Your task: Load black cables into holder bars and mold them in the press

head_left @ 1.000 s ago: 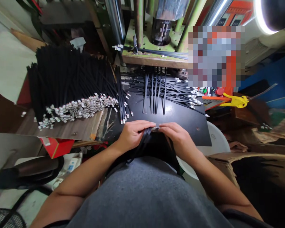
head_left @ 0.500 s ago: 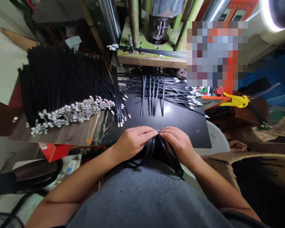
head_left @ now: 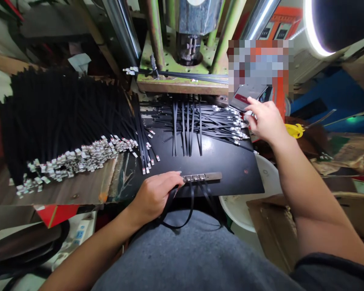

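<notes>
My left hand [head_left: 159,192] is closed on the left end of a narrow metal bar [head_left: 214,176] with several small slots or clips along it. Black flat cables [head_left: 192,202] hang in loops from the bar over my lap. At the far right, my right hand [head_left: 267,119] is stretched out, index finger extended onto or just above the screen of a phone [head_left: 245,97]. Its thumb is apart, close to the metal-ended cables. Part of the phone is covered by a blurred patch. Several black flat cables [head_left: 186,133] lie on the black board [head_left: 230,161] below the press.
A large heap of black cables [head_left: 63,109] with silver ends lies on the wooden board at left. The green press [head_left: 176,76] stands at the back. A white bucket [head_left: 267,173], yellow-handled tool [head_left: 295,130] and cardboard box [head_left: 269,230] are at right. A bright ring lamp [head_left: 309,32] hangs above.
My right hand has let go of the metal bar and reached forward right to the phone. My left hand still holds the bar, now lying over the board's front edge. The view has shifted slightly.
</notes>
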The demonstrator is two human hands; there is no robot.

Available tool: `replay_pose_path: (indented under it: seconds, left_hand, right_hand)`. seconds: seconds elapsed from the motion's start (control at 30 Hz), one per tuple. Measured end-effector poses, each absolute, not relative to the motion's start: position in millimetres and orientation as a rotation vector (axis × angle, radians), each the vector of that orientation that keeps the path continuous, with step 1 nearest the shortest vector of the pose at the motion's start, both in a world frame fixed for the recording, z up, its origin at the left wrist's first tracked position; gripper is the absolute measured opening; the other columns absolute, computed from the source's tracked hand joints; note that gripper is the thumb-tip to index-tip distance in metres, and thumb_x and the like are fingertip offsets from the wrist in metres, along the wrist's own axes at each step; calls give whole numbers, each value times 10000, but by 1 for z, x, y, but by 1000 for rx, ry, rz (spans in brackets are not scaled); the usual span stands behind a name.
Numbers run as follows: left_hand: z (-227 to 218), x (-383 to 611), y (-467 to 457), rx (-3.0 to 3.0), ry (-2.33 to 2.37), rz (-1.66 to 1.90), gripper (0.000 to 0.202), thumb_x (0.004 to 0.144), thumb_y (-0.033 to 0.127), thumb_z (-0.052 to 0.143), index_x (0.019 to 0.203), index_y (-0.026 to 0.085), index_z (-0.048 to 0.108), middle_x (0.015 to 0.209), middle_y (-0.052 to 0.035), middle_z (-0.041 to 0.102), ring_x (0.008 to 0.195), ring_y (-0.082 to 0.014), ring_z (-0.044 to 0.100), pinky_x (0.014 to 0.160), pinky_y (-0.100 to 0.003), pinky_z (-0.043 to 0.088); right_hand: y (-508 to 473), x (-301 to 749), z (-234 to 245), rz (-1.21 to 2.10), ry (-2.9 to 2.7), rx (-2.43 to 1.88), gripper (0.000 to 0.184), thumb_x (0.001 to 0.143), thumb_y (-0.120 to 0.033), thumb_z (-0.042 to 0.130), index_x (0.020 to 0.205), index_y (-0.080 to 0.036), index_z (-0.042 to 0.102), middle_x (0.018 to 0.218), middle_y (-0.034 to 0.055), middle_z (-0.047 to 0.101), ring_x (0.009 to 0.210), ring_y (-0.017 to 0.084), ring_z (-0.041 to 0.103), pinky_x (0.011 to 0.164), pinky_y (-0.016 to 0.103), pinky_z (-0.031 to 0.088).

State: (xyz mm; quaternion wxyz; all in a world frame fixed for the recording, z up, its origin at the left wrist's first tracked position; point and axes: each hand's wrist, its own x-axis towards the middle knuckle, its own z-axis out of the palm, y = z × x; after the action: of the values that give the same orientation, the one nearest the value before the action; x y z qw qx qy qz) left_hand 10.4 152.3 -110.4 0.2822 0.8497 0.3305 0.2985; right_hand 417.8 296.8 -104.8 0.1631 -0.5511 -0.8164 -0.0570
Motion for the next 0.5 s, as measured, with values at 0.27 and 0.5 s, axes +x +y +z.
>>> replay_pose_path:
  seconds: [0.27,0.5]
  left_hand:
    - [-97,28,154,2505,960,692,252,942,69,404,895,141,641,946,-89,714,923,-256,707,763,-410,615]
    - [-93,16,157,2488,940,626,199,970,119,468,1046,179,641,992,-32,721,917,-199,702,796,-343,589]
  right_hand:
    - [326,445,-112,-156,-2293,-1557,324,924,-145,457,1207,-191,609,1496,109,472,1183,246,520,1045,444,357]
    - [293,422,-90,-197,-2244,-1496,318,913,-148,467,1153,-284,625,1459,26,520,1160,267,571,1003,477,458]
